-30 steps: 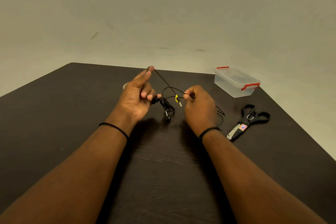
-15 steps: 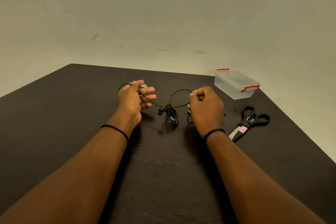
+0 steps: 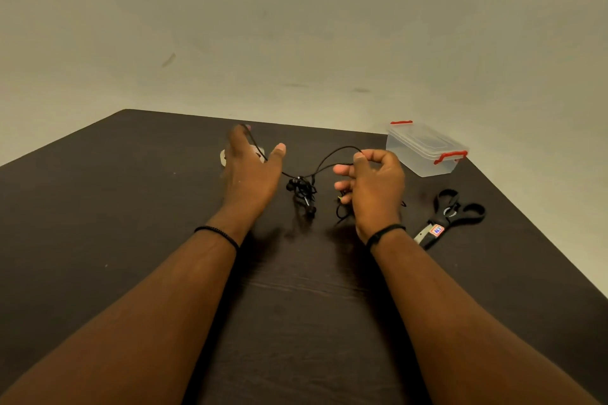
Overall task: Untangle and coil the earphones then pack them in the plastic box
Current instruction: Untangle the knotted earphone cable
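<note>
The black earphones (image 3: 302, 189) hang as a tangled knot between my two hands, just above the dark table (image 3: 131, 207). My left hand (image 3: 253, 171) is blurred, with fingers stretched forward and the cable running across them up to the fingertips. My right hand (image 3: 371, 184) has its fingers curled, pinching a loop of cable at the top, and more cable with a yellow bit shows under its palm. The clear plastic box (image 3: 424, 149) with red clips stands shut at the far right of the table.
Black-handled scissors (image 3: 450, 217) lie to the right of my right hand, near the table's right edge. A small pale object (image 3: 224, 157) sits on the table behind my left hand, mostly hidden. A plain wall stands behind the table.
My left hand has stretched forward and opened its fingers, drawing the cable up and away. My right hand has lifted its loop slightly. The knot stays between them.
</note>
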